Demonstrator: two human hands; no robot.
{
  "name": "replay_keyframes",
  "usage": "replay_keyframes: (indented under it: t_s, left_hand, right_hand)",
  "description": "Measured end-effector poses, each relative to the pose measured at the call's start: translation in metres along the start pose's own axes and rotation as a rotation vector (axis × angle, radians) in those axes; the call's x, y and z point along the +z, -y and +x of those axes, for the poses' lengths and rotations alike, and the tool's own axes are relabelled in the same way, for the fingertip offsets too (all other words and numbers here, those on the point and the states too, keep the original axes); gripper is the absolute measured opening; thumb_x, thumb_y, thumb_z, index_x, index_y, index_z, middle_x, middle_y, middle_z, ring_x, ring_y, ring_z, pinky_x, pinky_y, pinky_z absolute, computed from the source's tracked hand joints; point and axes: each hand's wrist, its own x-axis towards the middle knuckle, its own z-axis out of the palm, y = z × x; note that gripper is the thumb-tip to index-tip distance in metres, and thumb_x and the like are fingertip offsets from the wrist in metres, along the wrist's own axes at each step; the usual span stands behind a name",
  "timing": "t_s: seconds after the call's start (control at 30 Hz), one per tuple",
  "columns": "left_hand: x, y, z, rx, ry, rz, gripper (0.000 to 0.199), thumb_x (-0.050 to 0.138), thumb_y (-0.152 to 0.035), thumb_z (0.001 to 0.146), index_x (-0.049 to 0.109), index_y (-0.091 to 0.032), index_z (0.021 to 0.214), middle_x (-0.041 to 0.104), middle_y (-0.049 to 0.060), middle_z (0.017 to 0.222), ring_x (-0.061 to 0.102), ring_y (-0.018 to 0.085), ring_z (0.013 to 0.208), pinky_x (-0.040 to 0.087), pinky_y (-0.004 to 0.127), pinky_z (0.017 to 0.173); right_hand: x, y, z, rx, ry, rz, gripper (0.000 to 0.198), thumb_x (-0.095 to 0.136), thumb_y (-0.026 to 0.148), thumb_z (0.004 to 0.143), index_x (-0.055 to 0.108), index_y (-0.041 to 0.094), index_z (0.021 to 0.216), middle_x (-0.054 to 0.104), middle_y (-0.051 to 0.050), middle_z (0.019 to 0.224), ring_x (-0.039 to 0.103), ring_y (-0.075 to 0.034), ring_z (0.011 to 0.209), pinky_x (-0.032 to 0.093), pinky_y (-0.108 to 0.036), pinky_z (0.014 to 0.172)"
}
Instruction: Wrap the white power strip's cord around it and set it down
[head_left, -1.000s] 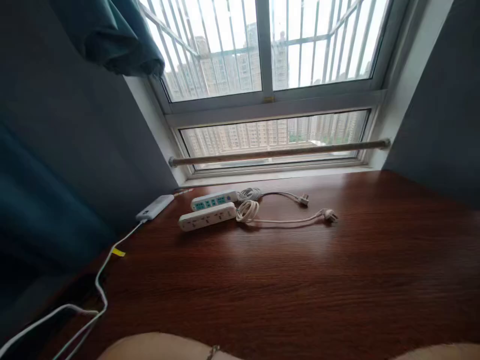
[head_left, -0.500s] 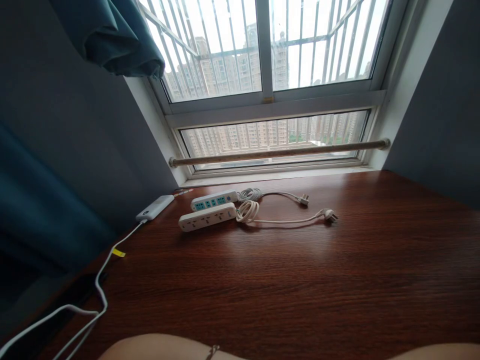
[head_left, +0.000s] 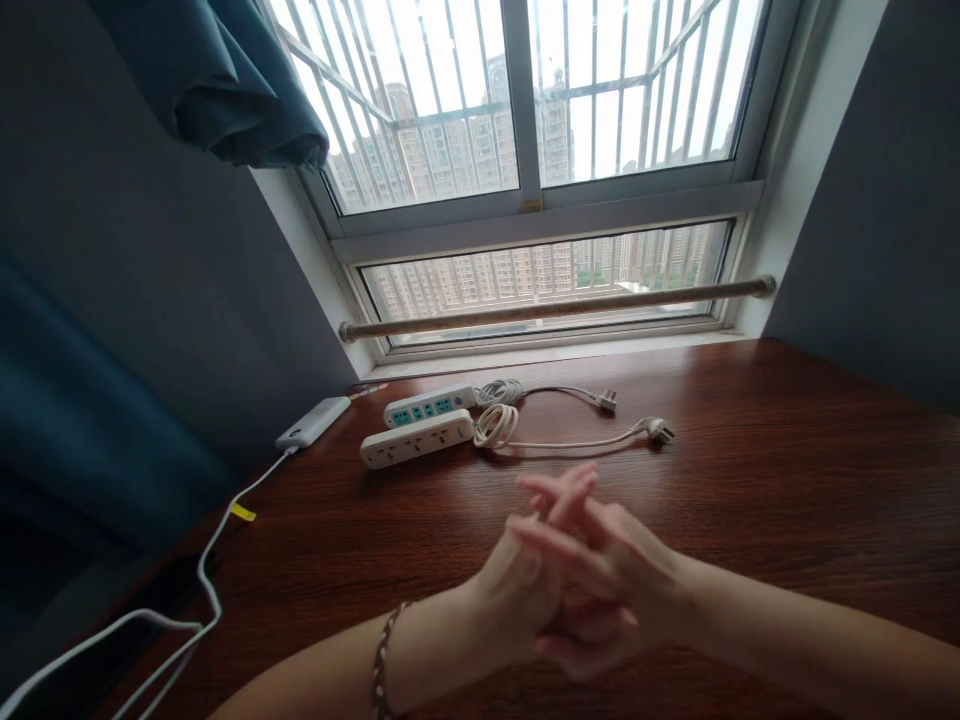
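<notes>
My left hand and my right hand meet in front of me above the brown table, their fingers laced through each other. Several fingers are stretched out and apart; no object shows between them, and motion blurs them a little. A braided bracelet circles my left wrist. Beyond the hands lies a white power strip, its cord coiled and its plug pointing right. Just behind it is a second power strip with blue-green sockets, a coiled grey cord and its own plug. Neither hand touches the strips.
A white power bank-like box rests at the table's left edge, with a white cable running toward me. The wood table ends at a barred window with a rail across it. A blue curtain hangs at left.
Both hands have risen into view from the bottom edge and come together with fingers interlaced. The power strips and cables lie as before; the view has shifted slightly.
</notes>
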Motion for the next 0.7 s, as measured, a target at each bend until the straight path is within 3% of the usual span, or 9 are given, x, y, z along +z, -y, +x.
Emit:
replay_keyframes:
  t_s: [0.03,0.07,0.17,0.23,0.3,0.37,0.47,0.57,0.7]
  left_hand:
    - [-0.011,0.004,0.015,0.053,0.000,0.034,0.077,0.057,-0.053,0.069,0.027,-0.024,0.134,0.046,0.010,0.126,0.049,0.029,0.110,0.045,0.041,0.090]
    - [-0.024,0.010,0.028,0.069,-0.039,0.190,0.069,0.052,-0.047,0.077,0.025,-0.020,0.134,0.041,0.012,0.130,0.044,0.028,0.114,0.042,0.042,0.093]
    - [-0.067,0.039,0.054,0.090,-0.076,0.547,0.049,0.051,-0.038,0.081,0.039,-0.019,0.125,0.049,0.010,0.121,0.046,0.026,0.111,0.038,0.041,0.094]
    - [-0.089,0.068,0.063,-0.003,-0.033,0.646,0.047,0.055,-0.036,0.079,0.042,-0.020,0.121,0.052,0.009,0.116,0.049,0.025,0.106,0.040,0.038,0.091]
    - [-0.100,0.101,0.067,-0.127,0.018,0.692,0.048,0.059,-0.037,0.075,0.045,-0.019,0.118,0.053,0.009,0.113,0.051,0.024,0.103,0.041,0.034,0.089]
    - [-0.103,0.133,0.066,-0.268,0.035,0.735,0.050,0.060,-0.038,0.075,0.046,-0.017,0.117,0.052,0.010,0.114,0.051,0.024,0.104,0.040,0.032,0.088]
    - [-0.095,0.167,0.057,-0.418,0.060,0.803,0.049,0.057,-0.041,0.076,0.045,-0.018,0.118,0.053,0.011,0.114,0.050,0.025,0.105,0.037,0.034,0.089]
    - [-0.085,0.184,0.045,-0.456,0.047,0.834,0.051,0.057,-0.043,0.076,0.044,-0.019,0.119,0.052,0.012,0.115,0.048,0.028,0.106,0.035,0.042,0.089]
    - [-0.077,0.193,0.035,-0.484,0.005,0.867,0.044,0.056,-0.044,0.076,0.048,-0.020,0.113,0.054,0.012,0.107,0.049,0.029,0.101,0.032,0.048,0.088]
  right_hand:
    - [-0.012,-0.012,0.006,0.044,0.002,-0.011,0.090,0.062,0.051,0.067,0.016,0.021,0.139,0.033,-0.016,0.133,0.045,-0.030,0.113,0.050,-0.040,0.079]
    - [-0.024,-0.025,0.011,0.126,-0.045,-0.037,0.085,0.059,0.049,0.072,0.015,0.018,0.138,0.036,-0.017,0.131,0.049,-0.028,0.109,0.051,-0.038,0.077]
    - [-0.049,-0.069,0.021,0.430,-0.045,-0.017,0.052,0.052,0.044,0.081,0.040,0.019,0.125,0.059,-0.009,0.104,0.060,-0.016,0.076,0.051,-0.031,0.067]
    - [-0.054,-0.099,0.019,0.512,0.009,0.014,0.039,0.054,0.044,0.079,0.055,0.019,0.107,0.064,-0.004,0.086,0.059,-0.014,0.064,0.050,-0.027,0.060]
    - [-0.048,-0.126,0.009,0.547,-0.046,0.011,0.029,0.053,0.042,0.080,0.062,0.017,0.092,0.064,-0.004,0.074,0.059,-0.014,0.063,0.049,-0.027,0.060]
    - [-0.034,-0.146,-0.007,0.534,-0.062,0.007,0.026,0.050,0.039,0.082,0.064,0.016,0.087,0.064,-0.005,0.078,0.059,-0.016,0.070,0.049,-0.027,0.062]
    - [-0.010,-0.159,-0.032,0.410,0.046,-0.137,0.021,0.053,0.032,0.082,0.063,0.019,0.095,0.063,-0.007,0.093,0.056,-0.020,0.089,0.045,-0.035,0.081]
    - [0.008,-0.158,-0.045,0.308,0.174,-0.192,0.032,0.048,0.026,0.084,0.054,0.021,0.115,0.059,-0.008,0.106,0.050,-0.021,0.101,0.042,-0.038,0.088]
    - [0.018,-0.157,-0.049,0.307,0.256,-0.210,0.034,0.043,0.023,0.086,0.050,0.020,0.119,0.057,-0.010,0.107,0.049,-0.021,0.100,0.041,-0.039,0.088]
